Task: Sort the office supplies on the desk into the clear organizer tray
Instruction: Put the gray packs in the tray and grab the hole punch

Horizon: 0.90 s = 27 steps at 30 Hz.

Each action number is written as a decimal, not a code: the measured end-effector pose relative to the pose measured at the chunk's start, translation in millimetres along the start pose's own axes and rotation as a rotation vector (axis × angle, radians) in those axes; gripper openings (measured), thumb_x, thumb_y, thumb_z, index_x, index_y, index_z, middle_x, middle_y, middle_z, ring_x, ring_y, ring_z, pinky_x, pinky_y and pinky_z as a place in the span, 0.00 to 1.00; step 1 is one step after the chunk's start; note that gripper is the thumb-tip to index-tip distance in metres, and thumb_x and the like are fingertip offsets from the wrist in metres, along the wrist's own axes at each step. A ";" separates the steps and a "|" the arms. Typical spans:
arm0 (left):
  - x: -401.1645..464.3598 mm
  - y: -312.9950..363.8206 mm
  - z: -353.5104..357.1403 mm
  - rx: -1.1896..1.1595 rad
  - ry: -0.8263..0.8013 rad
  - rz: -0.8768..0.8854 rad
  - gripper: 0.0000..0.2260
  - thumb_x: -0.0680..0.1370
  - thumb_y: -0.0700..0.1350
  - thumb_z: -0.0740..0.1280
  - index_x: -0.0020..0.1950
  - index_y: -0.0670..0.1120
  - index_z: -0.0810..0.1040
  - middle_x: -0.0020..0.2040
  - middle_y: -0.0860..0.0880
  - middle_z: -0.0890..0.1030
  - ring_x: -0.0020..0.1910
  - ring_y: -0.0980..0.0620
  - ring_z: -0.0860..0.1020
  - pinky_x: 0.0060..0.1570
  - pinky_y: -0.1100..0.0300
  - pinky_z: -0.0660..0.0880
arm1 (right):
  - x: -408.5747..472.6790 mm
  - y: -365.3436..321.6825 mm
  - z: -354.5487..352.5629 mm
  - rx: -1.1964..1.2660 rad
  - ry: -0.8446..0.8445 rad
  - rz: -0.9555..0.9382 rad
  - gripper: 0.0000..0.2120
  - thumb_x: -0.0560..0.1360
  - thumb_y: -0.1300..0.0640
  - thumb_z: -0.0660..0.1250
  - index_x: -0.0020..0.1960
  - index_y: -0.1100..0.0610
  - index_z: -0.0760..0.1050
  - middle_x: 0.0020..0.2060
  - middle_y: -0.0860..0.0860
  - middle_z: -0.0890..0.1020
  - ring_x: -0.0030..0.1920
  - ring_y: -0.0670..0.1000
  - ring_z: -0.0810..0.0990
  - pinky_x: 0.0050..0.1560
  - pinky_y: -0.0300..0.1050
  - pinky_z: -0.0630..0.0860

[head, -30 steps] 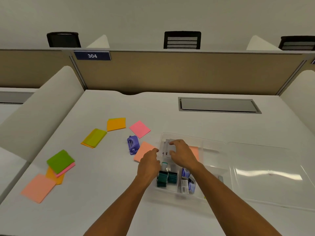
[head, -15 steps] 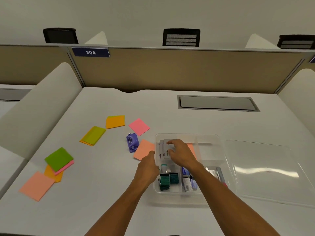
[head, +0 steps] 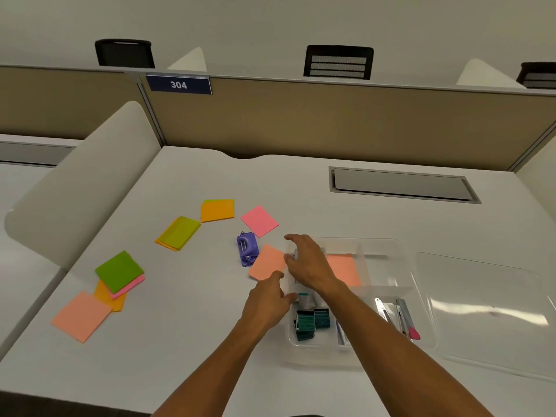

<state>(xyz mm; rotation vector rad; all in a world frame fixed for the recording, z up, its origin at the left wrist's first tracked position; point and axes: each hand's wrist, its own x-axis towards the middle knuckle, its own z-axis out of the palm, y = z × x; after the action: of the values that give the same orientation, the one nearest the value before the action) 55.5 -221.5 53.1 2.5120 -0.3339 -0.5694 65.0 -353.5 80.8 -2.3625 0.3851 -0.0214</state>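
The clear organizer tray (head: 391, 245) sits on the white desk, right of centre. It holds a salmon sticky pad (head: 344, 269), green binder clips (head: 311, 322) and pens (head: 403, 317). My right hand (head: 307, 263) hovers over the tray's back left compartment with fingers spread toward the left rim and nothing visibly in it. My left hand (head: 267, 302) lies against the tray's left wall, fingers relaxed, just below a salmon note (head: 266, 261). A purple stapler (head: 247, 249) lies beside that note. What is under my right hand is hidden.
Loose sticky pads lie to the left: pink (head: 259, 221), orange (head: 217, 210), yellow-green (head: 179, 233), a green-topped stack (head: 119, 270) and a salmon one (head: 81, 316). The clear lid (head: 487, 311) lies right of the tray. A cable hatch (head: 400, 185) is at the back.
My right hand has come off the grey packs in the tray and shifted left toward the rim with its fingers spread wider. My left hand stays beside the tray wall.
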 end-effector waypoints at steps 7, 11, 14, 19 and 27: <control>6.9 -35.3 -28.6 -0.041 0.102 -0.056 0.23 0.76 0.62 0.64 0.66 0.52 0.72 0.59 0.51 0.81 0.54 0.51 0.80 0.55 0.56 0.76 | 9.0 -32.3 29.9 -0.066 -0.107 -0.069 0.25 0.79 0.55 0.65 0.74 0.51 0.63 0.73 0.52 0.68 0.70 0.54 0.69 0.69 0.50 0.66; 10.7 -67.0 -51.1 -0.045 0.146 -0.110 0.23 0.76 0.60 0.65 0.67 0.50 0.73 0.60 0.50 0.80 0.55 0.51 0.79 0.55 0.56 0.75 | 14.3 -43.0 46.4 -0.055 -0.142 -0.090 0.24 0.78 0.57 0.65 0.73 0.55 0.66 0.70 0.55 0.72 0.66 0.55 0.72 0.64 0.45 0.68; 11.9 -91.4 -66.5 -0.067 0.185 -0.159 0.21 0.77 0.57 0.66 0.67 0.48 0.73 0.61 0.49 0.79 0.56 0.51 0.78 0.54 0.56 0.74 | 19.8 -50.2 56.6 -0.044 -0.154 -0.072 0.24 0.78 0.57 0.66 0.73 0.56 0.66 0.69 0.56 0.73 0.64 0.56 0.74 0.61 0.44 0.69; 12.0 -131.9 -84.4 -0.091 0.244 -0.196 0.20 0.76 0.55 0.67 0.65 0.47 0.75 0.63 0.46 0.76 0.60 0.47 0.76 0.57 0.54 0.73 | 34.8 -55.5 69.6 -0.112 -0.189 -0.050 0.24 0.76 0.59 0.67 0.71 0.57 0.66 0.66 0.57 0.74 0.61 0.57 0.75 0.55 0.42 0.70; 17.9 -191.8 -119.4 -0.023 0.454 -0.296 0.18 0.75 0.52 0.70 0.62 0.47 0.77 0.67 0.44 0.70 0.66 0.39 0.68 0.61 0.44 0.69 | 51.3 -63.9 84.6 -0.210 -0.246 -0.021 0.30 0.75 0.59 0.67 0.74 0.57 0.61 0.66 0.56 0.67 0.59 0.57 0.74 0.60 0.50 0.75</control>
<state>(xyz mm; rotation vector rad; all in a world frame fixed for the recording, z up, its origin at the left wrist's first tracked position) 148.7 -15.9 32.7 2.5920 0.2144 -0.0953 141.8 -267.4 57.1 -2.5366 0.2532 0.3105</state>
